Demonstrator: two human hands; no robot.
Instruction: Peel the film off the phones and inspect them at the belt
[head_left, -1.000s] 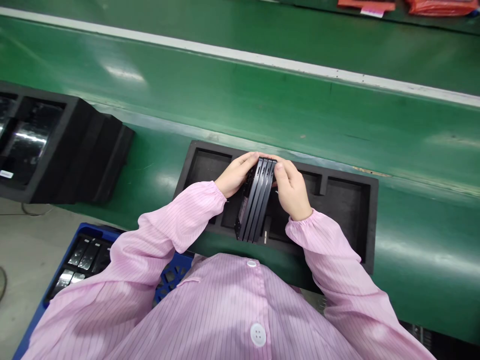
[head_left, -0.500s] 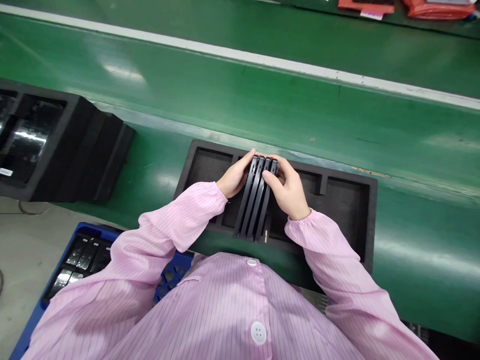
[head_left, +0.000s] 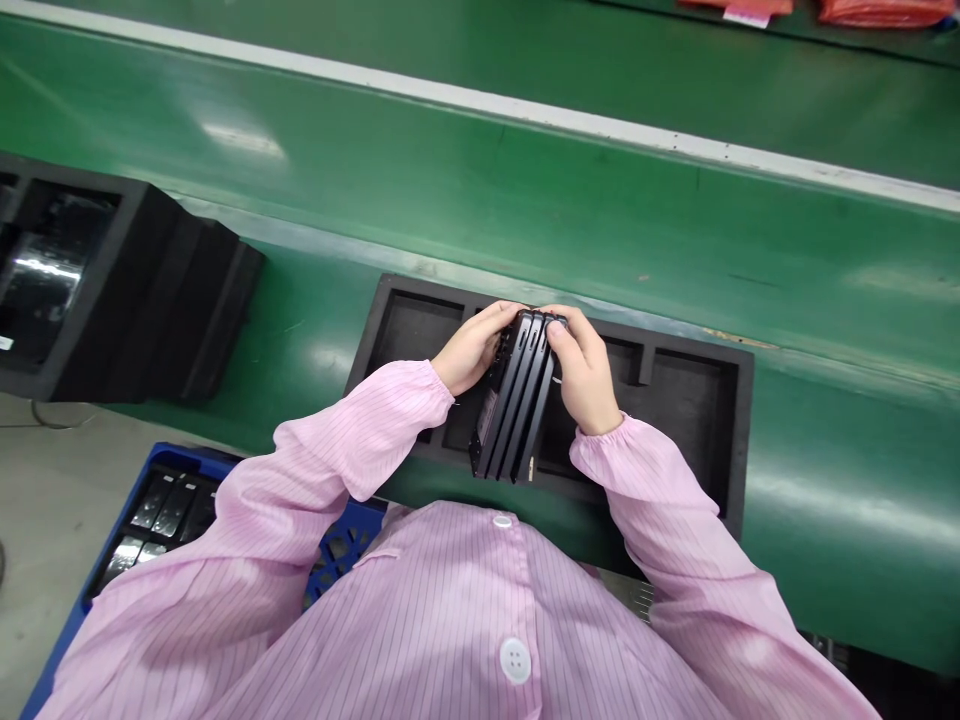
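Note:
Between my two hands is a stack of several thin black rectangular devices (head_left: pixel 515 400), standing on edge and held over a black foam tray (head_left: pixel 739 450). My left hand (head_left: pixel 474 350) grips the stack's left side near its far end. My right hand (head_left: pixel 585 370) closes on the right side, with the thumb across the top edges. The fingertips of both hands are partly hidden behind the stack. A small pale tab shows by the lower right of the stack. The tray has several recesses, and the stack hides its middle.
On the left, a pile of black foam trays (head_left: pixel 180 300) holds shiny black items. A blue crate (head_left: pixel 112 540) with black packed items stands below the bench at lower left. The green bench (head_left: pixel 840 480) has a white rail (head_left: pixel 465 95). Red packages (head_left: pixel 885 10) lie at the far right.
The stack has tilted, so the broad face of its leftmost device now shows more. Its far ends have come closer together, and my right thumb has shifted right and slightly away from me.

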